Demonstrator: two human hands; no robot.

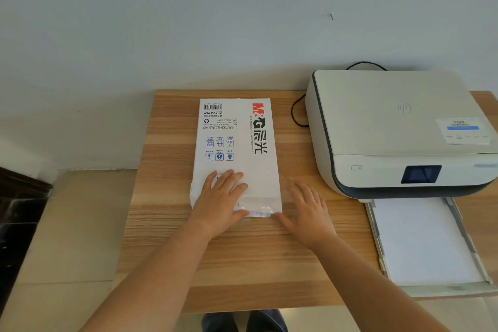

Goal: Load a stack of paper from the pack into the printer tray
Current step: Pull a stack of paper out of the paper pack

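the pack of paper [237, 153] is lying on the wooden table [167, 224], left of the printer [390, 129]. the left hand [221, 202] is pressing flat on its near end, fingers spread. the right hand [307, 210] is resting open beside it, holding nothing. the printer tray [377, 229] is sticking out with white sheets inside.

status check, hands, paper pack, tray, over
Left hand flat on pack, right hand on table beside its near end. Pack still closed. Tray pulled out, paper inside. Nothing in the way.

Probably office: printer [398, 129], wooden desk [256, 264]
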